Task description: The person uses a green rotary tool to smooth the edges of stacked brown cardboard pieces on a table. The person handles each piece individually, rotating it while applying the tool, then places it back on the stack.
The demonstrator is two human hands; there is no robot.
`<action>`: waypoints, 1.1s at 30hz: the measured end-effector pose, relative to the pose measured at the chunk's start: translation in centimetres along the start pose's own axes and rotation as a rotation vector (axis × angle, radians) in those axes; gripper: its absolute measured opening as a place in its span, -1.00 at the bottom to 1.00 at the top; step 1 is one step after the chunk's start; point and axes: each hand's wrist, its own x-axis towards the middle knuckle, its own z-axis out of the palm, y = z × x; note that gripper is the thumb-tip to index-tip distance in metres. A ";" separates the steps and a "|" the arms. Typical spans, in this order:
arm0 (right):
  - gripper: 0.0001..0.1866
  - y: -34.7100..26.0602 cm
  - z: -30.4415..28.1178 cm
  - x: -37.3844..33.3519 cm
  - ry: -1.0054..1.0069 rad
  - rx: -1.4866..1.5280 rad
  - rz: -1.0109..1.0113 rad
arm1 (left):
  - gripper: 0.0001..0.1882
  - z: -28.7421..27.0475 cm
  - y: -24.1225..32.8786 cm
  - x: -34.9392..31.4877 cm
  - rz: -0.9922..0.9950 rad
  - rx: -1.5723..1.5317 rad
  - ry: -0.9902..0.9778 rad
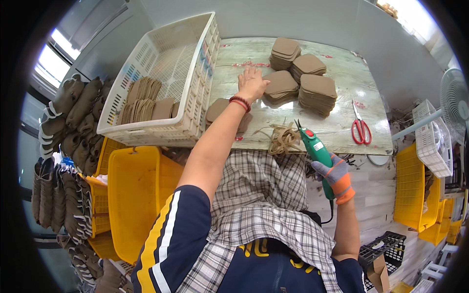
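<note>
Holding the green tool: right grip, in a grey glove with an orange cuff, is clenched around the tool's body, its pointed tip tilted up and away from the person at the near edge of the bench.
Bare left grip: stretched out over the bench, released and holding nothing visible, just beside the near-left stack; I cannot tell whether the thumb touches it.
Brown stacks: near-left stack, near-right stack, middle stack and rear stack stand grouped on the bench, all thin pieces with rounded corners.
Tan strips: a loose tangle at the bench's near edge, beside the tool's tip.
White crate: to the left, with more brown pieces standing in it.
Red-handled scissors: lying on the bench to the right, apart from both grips.
Step at the stacks: most likely picking up or setting down pieces by the left grip, the tool held ready.
Call on the left grip: if picking up, closing on only the wanted pieces without toppling neighbours, while the tool's tip stays clear of the left forearm.
</note>
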 end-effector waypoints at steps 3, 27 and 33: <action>-0.57 0.1 0.0 0.1 0.003 0.009 0.006 | -0.40 1.7 0.7 2.2 -0.094 0.083 -0.270; -0.57 -4.2 3.6 0.3 0.223 -0.034 -0.169 | -0.61 -3.9 11.3 -6.9 -0.735 -2.715 0.182; -0.58 -4.4 3.5 0.2 0.218 -0.048 -0.180 | -0.61 -3.4 12.0 -7.4 -0.741 -2.774 0.101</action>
